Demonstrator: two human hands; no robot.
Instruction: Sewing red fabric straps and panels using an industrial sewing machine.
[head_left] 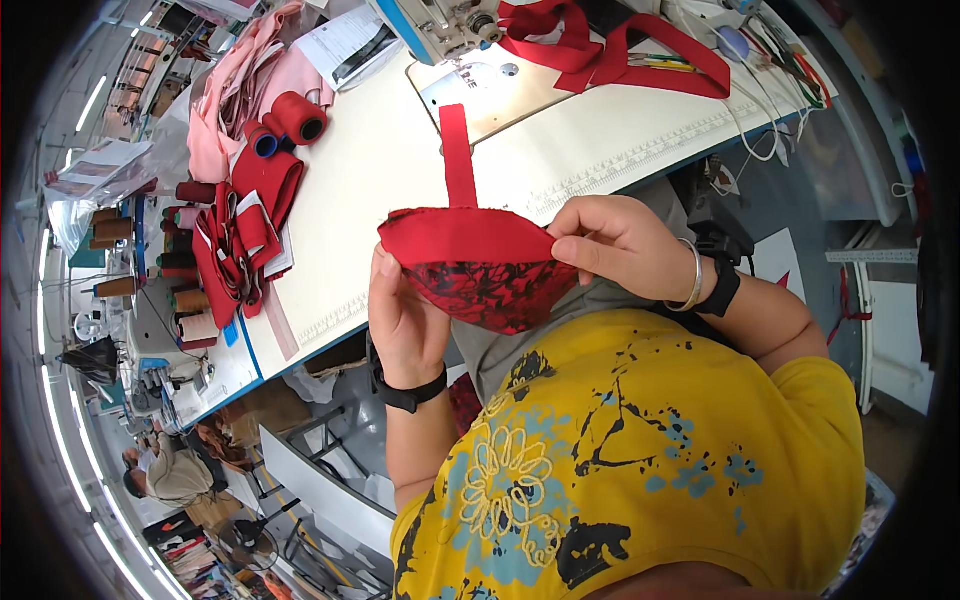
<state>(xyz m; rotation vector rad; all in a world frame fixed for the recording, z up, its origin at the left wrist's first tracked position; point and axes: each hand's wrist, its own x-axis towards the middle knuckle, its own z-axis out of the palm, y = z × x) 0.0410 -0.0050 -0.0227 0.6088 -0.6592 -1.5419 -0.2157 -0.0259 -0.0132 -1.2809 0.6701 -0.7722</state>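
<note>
A red bra cup point(490, 265) with black lace over its lower part hangs between my two hands, just off the near edge of the table. From its upper edge a flat red strap point(457, 155) runs away over the white tabletop. My left hand point(405, 315) grips the cup's left corner between thumb and fingers. At the opposite corner, my right hand point(610, 240) pinches the fabric with thumb and forefinger. Beyond the strap stands a sewing machine point(440, 30) with a metal bed plate point(490, 95).
Red thread spools point(298, 118), folded red fabric pieces point(240, 235) and pink cloth point(235, 90) lie on the left of the table. A coil of red strap point(660, 65) is at the back right. Ruler markings point(620, 160) line the table edge. A person point(175, 470) sits farther off, lower left.
</note>
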